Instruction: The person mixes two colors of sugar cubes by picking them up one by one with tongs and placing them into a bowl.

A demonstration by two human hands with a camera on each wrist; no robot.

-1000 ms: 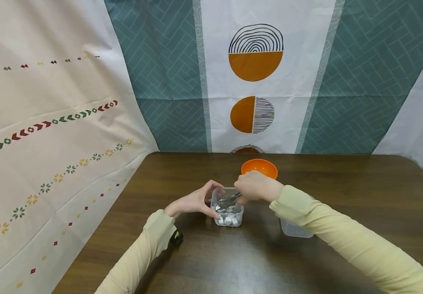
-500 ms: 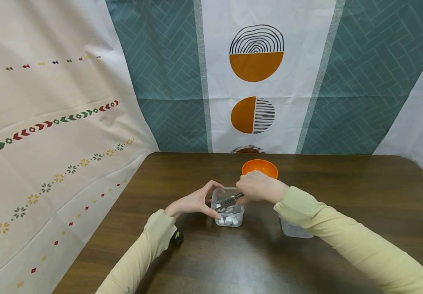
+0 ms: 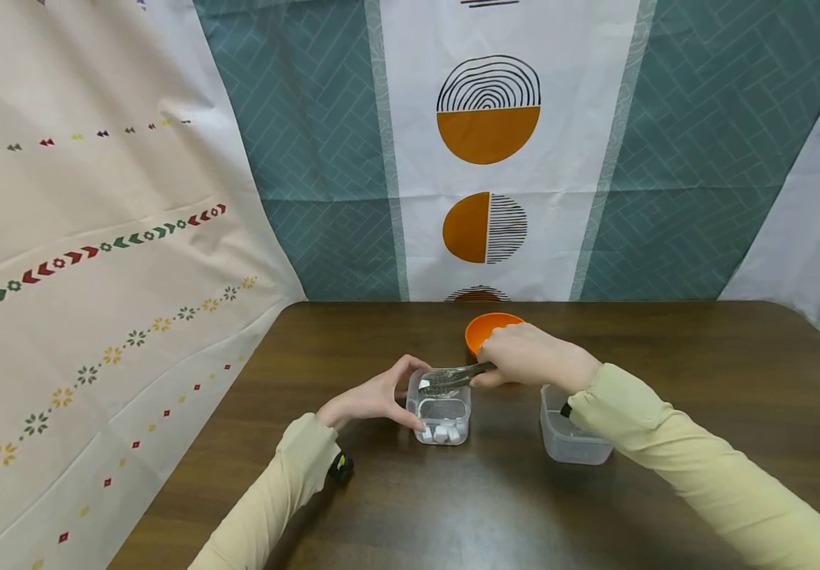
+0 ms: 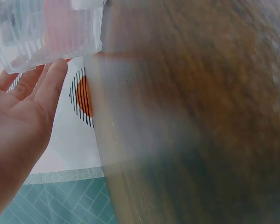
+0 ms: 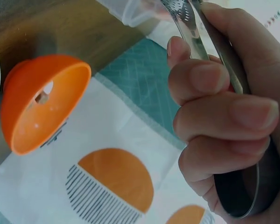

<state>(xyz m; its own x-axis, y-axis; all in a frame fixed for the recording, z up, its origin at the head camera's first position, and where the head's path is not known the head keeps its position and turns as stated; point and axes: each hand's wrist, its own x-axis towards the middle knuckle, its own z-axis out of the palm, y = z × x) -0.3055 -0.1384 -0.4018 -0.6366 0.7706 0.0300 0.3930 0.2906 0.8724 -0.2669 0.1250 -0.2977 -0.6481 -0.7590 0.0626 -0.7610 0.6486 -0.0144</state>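
My left hand holds a clear plastic container, thumb at its near left corner and fingers at its far left side. Several white pieces lie inside. In the left wrist view the fingers reach along the container's wall. My right hand grips metal tongs, fingers curled round both arms, as the right wrist view shows the tongs' arms up close. The tongs lie nearly level over the container's far part. A white piece shows at their tips; whether they pinch it I cannot tell.
An orange bowl stands behind my right hand; the right wrist view shows small white and brown bits in the bowl. A second clear container sits right, partly under my right sleeve. Patterned cloth hangs behind the wooden table.
My right hand has moved right, and the tongs have risen from down in the container to its upper far part. The left hand stays on the container. The head view has shifted slightly.
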